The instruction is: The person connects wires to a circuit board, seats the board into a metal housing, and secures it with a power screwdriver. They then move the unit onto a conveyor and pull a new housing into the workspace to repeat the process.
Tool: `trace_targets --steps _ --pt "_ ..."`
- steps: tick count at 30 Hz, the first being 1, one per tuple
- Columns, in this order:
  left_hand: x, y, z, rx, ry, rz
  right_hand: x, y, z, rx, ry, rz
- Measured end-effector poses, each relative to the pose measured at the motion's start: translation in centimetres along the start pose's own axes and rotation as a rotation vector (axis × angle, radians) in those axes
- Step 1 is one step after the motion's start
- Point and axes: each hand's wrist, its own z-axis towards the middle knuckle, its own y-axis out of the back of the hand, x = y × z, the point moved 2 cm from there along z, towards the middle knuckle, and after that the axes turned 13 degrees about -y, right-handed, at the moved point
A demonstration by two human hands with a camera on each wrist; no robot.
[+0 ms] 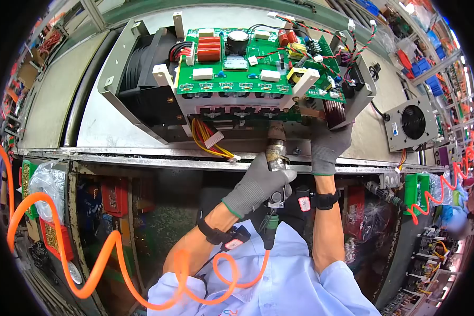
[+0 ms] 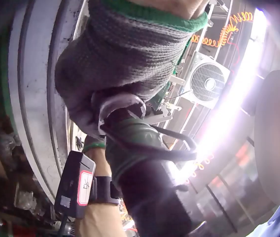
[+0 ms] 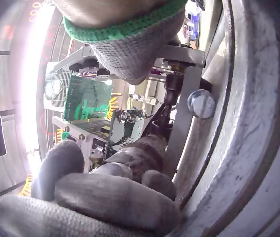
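Note:
My left hand, in a grey knit glove, wraps round a pneumatic screwdriver with an orange coiled air hose at its tail. The tool's nose points into the lower front of an open metal chassis. A green circuit board with capacitors and wires sits on top of this chassis. My gloved right hand reaches in at the chassis's lower right corner; its fingertips are hidden there, and I cannot tell what they hold. In the right wrist view, the tool's bit holder meets a metal bracket beside a large screw head.
A black fan fills the chassis's left end. Loose coloured wires with a white connector hang at its front. A grey fan unit stands to the right. Bins with small parts, among them a red bin, line the bench front.

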Motion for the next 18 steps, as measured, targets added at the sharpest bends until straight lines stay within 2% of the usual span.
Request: trace_targets --steps 5,13,18 --pt "0.1 0.0 0.1 0.007 0.002 -0.015 -0.4 -0.2 0.1 0.027 -0.053 0.054" --pt "-0.3 -0.6 -0.1 0.004 0.001 -0.005 0.5 0.3 -0.1 0.014 -0.016 0.034" --pt "0.8 -1.7 -0.5 -0.059 -0.026 -0.018 0.9 0.2 -0.3 -0.001 -0.041 0.042"
